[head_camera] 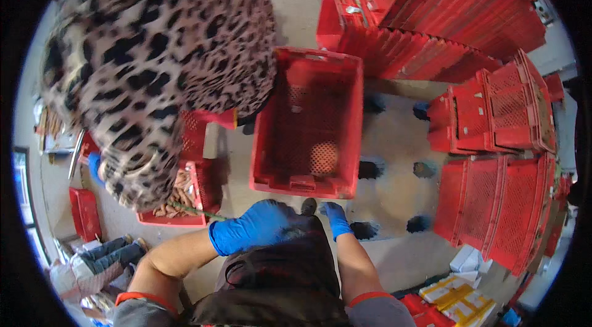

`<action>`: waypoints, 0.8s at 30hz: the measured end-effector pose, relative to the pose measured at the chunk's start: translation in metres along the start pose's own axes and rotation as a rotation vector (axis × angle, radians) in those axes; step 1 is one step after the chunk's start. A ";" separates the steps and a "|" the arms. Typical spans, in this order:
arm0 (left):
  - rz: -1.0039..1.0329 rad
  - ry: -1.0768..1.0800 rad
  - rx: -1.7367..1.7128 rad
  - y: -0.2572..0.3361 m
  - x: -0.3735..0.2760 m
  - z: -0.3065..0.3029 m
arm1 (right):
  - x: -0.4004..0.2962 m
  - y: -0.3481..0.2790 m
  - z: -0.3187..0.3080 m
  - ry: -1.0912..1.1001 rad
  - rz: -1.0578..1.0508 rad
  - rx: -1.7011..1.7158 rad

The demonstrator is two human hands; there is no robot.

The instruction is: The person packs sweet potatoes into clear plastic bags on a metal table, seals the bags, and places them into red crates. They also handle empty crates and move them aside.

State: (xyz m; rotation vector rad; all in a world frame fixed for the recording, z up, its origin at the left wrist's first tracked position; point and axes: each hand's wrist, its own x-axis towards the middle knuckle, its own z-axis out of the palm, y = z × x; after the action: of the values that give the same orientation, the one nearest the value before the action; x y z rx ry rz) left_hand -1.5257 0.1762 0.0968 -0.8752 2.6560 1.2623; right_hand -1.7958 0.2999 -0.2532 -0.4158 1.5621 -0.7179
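Before me an upright red plastic crate (307, 123) with perforated walls appears to hold nothing. Its near rim lies just beyond my hands. My left hand (259, 225), in a blue glove, is over the dark apron (282, 271) on my lap, back of the hand up; it is blurred and its fingers are partly hidden. A thin green strip (196, 210) runs from near its wrist toward a red crate (171, 221) of reddish-brown roots or similar produce. My right hand (335, 218), gloved in blue, hangs near the crate's lower right corner, fingers bent, with nothing visible in it.
A co-worker in a leopard-print garment (162, 49) stands close at the upper left. Stacked red crates (490, 197) line the right, with more nested crates (444, 17) at the top right. Another person (97, 267) is at the lower left. Yellow-taped boxes (455, 299) lie lower right.
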 end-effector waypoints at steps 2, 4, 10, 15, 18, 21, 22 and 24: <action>-0.017 0.222 -0.412 -0.049 0.003 0.058 | 0.041 0.013 -0.026 0.167 -0.102 -0.101; -0.455 0.054 -0.633 -0.096 -0.016 0.134 | 0.034 -0.031 -0.032 0.395 -0.166 -0.095; -0.878 0.439 -1.479 -0.161 0.005 0.190 | 0.125 -0.093 -0.072 0.599 -0.427 -0.436; -1.138 0.400 -0.644 -0.258 0.083 0.190 | 0.192 -0.159 -0.065 0.225 -0.132 -0.415; -1.033 0.773 -0.278 -0.254 0.110 0.172 | 0.245 -0.114 -0.082 0.445 -0.129 -0.753; -1.004 0.883 0.052 -0.282 0.125 0.165 | 0.250 -0.120 -0.060 0.614 -0.147 -0.749; -1.027 0.973 0.079 -0.313 0.124 0.181 | 0.233 -0.137 -0.047 0.644 -0.138 -0.697; -1.107 1.110 -0.213 -0.344 0.132 0.189 | 0.214 -0.162 -0.040 0.586 -0.186 -0.576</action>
State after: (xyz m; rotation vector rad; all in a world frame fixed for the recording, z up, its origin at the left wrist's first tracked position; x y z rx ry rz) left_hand -1.4880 0.0817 -0.3050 -3.1065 1.6479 0.7818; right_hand -1.8874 0.0505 -0.3072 -0.8352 2.3176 -0.5411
